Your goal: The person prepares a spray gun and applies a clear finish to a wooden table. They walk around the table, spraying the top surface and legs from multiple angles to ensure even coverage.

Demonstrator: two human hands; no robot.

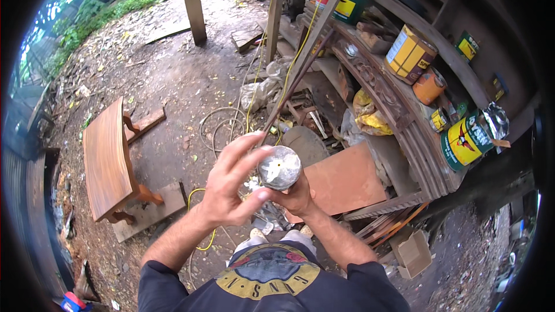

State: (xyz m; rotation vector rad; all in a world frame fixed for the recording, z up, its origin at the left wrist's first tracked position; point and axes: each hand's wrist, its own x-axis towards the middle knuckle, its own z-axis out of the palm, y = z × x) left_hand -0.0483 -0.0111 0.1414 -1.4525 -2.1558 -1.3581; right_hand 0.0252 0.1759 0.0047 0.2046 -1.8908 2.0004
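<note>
In front of my chest is a round can (280, 169), its circular silvery-white end turned up and marked by a small dark spot near the middle. My right hand (298, 197) is closed around its lower right side, and part of that grip is hidden behind the can. My left hand (232, 180) stands open at the can's left, fingers spread and thumb apart. Its fingertips overlap the rim in the picture; whether they touch it I cannot tell.
A brown wooden table (107, 159) stands on the dirt floor at left. On the right, a carved wooden cabinet (404, 117) carries a yellow tin (409, 55) and a green-and-yellow can (467, 143). A reddish board (342, 180) lies beyond my right arm. Yellow cord (199, 247) trails nearby.
</note>
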